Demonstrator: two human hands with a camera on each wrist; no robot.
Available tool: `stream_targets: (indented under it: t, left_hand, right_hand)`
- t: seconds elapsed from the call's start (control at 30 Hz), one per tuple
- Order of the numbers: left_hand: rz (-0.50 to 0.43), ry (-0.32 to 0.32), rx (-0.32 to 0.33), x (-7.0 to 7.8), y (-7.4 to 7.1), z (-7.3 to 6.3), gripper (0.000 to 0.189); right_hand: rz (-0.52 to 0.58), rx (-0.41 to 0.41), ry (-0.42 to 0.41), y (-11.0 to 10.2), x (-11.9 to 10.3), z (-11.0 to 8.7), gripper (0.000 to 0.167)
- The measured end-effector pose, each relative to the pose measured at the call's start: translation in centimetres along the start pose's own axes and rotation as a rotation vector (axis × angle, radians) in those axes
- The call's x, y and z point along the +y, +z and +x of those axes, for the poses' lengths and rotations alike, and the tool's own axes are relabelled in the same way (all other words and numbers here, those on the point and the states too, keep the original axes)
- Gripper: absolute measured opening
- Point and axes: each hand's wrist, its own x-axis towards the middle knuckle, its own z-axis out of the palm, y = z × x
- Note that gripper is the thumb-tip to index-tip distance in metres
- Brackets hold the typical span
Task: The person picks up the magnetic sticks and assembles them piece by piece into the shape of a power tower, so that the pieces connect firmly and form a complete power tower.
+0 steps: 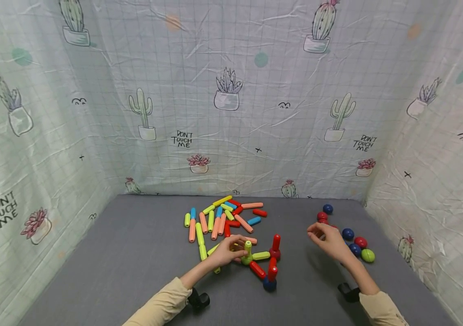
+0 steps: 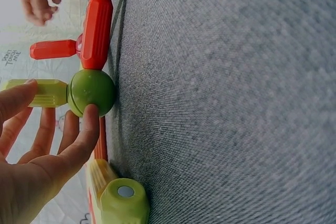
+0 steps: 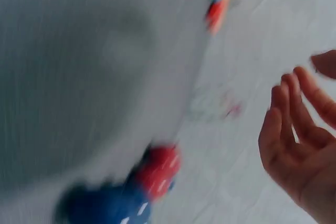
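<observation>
My left hand (image 1: 226, 251) holds the upright yellow-green magnetic stick (image 2: 51, 93), with the thumb on it and one fingertip against the green ball (image 2: 92, 92) below. From that ball a red stick (image 1: 258, 270) runs to a dark blue ball (image 1: 270, 284) and a yellow-green stick (image 1: 261, 256) to a red ball (image 1: 274, 254). Upright red sticks stand on both of these balls. My right hand (image 1: 328, 240) is raised on the right near the loose balls, fingers loosely bent with nothing in them; the right wrist view is blurred.
Loose sticks (image 1: 211, 221) in yellow-green, salmon, red and blue lie behind the left hand. Several balls, including a blue one (image 1: 348, 234) and a green one (image 1: 368, 256), sit at the right. A patterned curtain (image 1: 239, 149) hangs around the grey table (image 1: 117, 271).
</observation>
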Motion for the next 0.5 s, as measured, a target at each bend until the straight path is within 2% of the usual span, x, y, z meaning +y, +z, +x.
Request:
stream_targets:
  t: [0.1, 0.27, 0.37, 0.43, 0.5]
  left_hand:
    - [0.004, 0.003, -0.001, -0.1, 0.0, 0.0, 0.028]
    - [0.006, 0.027, -0.012, -0.4, -0.1, 0.0, 0.028]
    - [0.003, 0.087, -0.027, -0.5, -0.3, -0.1, 0.029]
    - [0.002, 0.15, -0.038, -0.7, -0.4, -0.1, 0.031]
    - [-0.007, 0.168, -0.041, -0.7, -0.4, -0.1, 0.031]
  right_hand:
    - [-0.157, 0.029, 0.067, -0.8, 2.7, 0.9, 0.006]
    - [-0.275, -0.065, 0.176, -1.5, 5.9, 2.0, 0.014]
    - [-0.345, -0.127, 0.206, -1.7, 7.1, 2.7, 0.02]
    - [-0.383, -0.159, 0.217, -1.8, 7.6, 3.1, 0.026]
    - [-0.417, -0.192, 0.234, -1.9, 8.0, 3.7, 0.033]
